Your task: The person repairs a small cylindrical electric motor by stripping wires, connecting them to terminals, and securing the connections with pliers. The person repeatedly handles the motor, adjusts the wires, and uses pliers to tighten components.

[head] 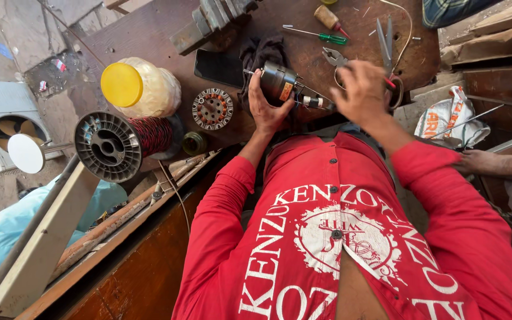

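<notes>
At a cluttered wooden workbench (149, 35), a person's left hand (266, 109) grips a small electric motor (280, 82), fingers curled round its casing, while the right hand (362, 92) closes on the motor's shaft end (315, 102). Pliers (334, 57), scissors (385, 38) and a wound stator (213, 108) lie near. Work on the shaft end appears under way, calling for a steady hold.

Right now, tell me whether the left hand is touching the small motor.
Touching. The head view shows the left hand cupped against the small motor, fingers wrapped round its dark body, no gap visible.
</notes>
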Tool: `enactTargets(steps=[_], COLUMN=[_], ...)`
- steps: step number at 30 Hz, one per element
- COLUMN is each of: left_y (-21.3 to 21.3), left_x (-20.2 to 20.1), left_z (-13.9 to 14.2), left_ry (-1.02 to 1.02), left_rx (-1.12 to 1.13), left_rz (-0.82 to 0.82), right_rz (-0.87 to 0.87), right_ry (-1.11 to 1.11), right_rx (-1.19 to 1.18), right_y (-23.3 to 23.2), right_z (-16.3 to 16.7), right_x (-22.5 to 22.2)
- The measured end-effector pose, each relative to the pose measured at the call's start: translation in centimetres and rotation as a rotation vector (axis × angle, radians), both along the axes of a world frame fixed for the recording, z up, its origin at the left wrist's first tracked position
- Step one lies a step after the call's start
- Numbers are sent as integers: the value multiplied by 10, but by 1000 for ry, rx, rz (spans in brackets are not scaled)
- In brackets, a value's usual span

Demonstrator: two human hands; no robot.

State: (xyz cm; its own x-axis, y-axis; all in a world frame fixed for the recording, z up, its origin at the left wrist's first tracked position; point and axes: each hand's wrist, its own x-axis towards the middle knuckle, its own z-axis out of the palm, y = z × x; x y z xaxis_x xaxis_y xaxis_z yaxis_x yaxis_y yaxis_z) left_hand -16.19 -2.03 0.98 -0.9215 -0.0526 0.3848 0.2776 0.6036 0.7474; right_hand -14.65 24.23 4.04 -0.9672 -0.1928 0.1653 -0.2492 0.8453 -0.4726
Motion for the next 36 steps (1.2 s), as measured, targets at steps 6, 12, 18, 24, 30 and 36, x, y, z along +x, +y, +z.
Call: enactTargets(steps=[6, 12, 18, 24, 30, 36], left_y=[-4, -14, -15, -14, -13, -6], left_x=[0, -1, -1, 1, 1, 1], left_z=[2, -1, -6, -8, -14, -12], left_ry=[-53, -50, -76, -87, -75, -96], left_rx=[-36, -36, -47, -52, -17, -25], left_rz=[-19, -20, -5, -19, -14, -15], right_rz=[6, -28, 151, -163, -74, 102], right_ry=[-525, -610, 101, -993, -562, -156], right_rx=[-637, -541, -252, -941, -669, -359], right_y=[-60, -75, -84, -67, -80, -72], right_z=[-12, -21, -29, -35, -42, -18], right_x=[-40, -49, -35, -49, -35, -29])
